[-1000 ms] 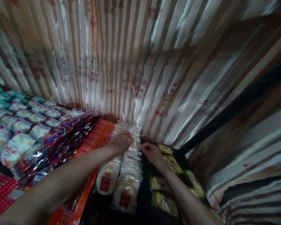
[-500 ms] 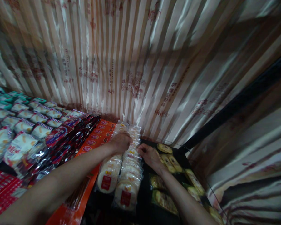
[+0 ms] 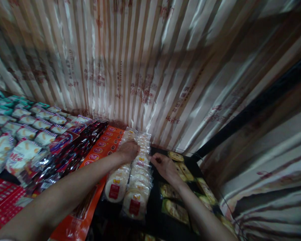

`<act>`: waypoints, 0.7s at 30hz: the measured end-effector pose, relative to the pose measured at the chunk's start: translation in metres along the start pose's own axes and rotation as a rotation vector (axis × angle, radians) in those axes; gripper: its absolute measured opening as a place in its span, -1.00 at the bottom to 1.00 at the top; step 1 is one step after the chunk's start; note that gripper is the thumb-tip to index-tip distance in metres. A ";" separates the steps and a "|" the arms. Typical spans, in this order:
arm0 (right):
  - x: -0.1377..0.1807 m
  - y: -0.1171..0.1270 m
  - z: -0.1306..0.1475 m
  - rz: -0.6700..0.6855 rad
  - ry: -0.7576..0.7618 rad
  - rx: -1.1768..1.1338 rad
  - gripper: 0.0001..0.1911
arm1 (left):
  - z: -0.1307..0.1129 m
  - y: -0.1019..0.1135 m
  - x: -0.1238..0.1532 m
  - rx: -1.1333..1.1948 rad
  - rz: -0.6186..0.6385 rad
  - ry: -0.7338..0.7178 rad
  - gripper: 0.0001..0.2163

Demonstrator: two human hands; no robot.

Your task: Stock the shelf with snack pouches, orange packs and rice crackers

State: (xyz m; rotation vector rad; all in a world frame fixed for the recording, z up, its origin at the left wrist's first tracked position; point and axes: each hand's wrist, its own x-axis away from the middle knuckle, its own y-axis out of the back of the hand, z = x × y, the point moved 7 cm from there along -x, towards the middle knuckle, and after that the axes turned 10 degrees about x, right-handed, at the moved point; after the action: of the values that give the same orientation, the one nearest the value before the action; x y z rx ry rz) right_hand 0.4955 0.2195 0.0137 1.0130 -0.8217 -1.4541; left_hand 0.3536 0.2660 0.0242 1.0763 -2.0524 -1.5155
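Two rows of round, pale crackers in clear packets lie overlapping on the black surface; the nearest cracker packet [image 3: 134,206] shows a red label. Over the left row, my left hand [image 3: 129,151] is closed, its fingertips at the left edge of a cracker packet [image 3: 141,160] in the right row. My right hand [image 3: 165,167] pinches at that packet's right edge with thumb and fingertips. The fingertips of my left hand are partly hidden from view.
An orange printed sheet of snacks [image 3: 95,157] lies left of the rows, beside dark shiny packets [image 3: 77,149] and white snack bags [image 3: 23,155]. A red basket [image 3: 5,204] is at lower left. Yellow-green packets [image 3: 177,211] lie right. A pleated curtain [image 3: 140,67] and dark pole [image 3: 230,124] stand behind.
Both hands stay at the same packet in the right row. My right hand has shifted slightly right, and the near ends of the rows sit a little higher in view.
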 end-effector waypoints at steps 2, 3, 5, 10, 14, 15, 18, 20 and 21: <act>0.005 -0.007 0.001 0.110 0.023 -0.036 -0.71 | -0.001 0.001 0.000 -0.006 0.001 0.006 -0.84; 0.006 -0.010 0.001 0.138 0.022 -0.051 -0.75 | -0.001 0.001 0.000 -0.008 0.002 0.007 -0.84; 0.006 -0.014 -0.002 0.148 0.005 -0.078 -0.82 | -0.002 0.001 0.001 -0.013 0.004 0.006 -0.84; 0.001 -0.024 0.001 0.233 0.054 -0.229 -0.82 | 0.000 0.000 0.000 -0.021 -0.009 0.016 -0.85; -0.001 -0.020 0.002 0.165 0.032 -0.150 -0.83 | 0.001 -0.001 0.001 -0.007 -0.035 0.002 -0.88; -0.001 -0.018 0.002 0.134 0.024 -0.139 -0.83 | 0.000 0.001 0.002 -0.002 -0.046 -0.006 -0.88; -0.003 -0.019 0.001 0.086 -0.008 -0.144 -0.82 | -0.005 0.006 0.008 0.010 -0.077 -0.050 -0.88; -0.005 -0.023 -0.001 0.083 -0.028 -0.151 -0.82 | -0.012 0.009 0.013 -0.003 -0.071 -0.114 -0.87; -0.005 -0.025 -0.002 0.080 -0.037 -0.157 -0.82 | -0.015 0.009 0.015 -0.016 -0.054 -0.138 -0.88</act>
State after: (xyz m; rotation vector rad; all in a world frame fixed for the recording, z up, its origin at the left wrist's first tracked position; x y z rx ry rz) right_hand 0.4880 0.2280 -0.0090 0.8291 -0.7537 -1.4481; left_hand 0.3508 0.2457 0.0360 1.0565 -2.1138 -1.6732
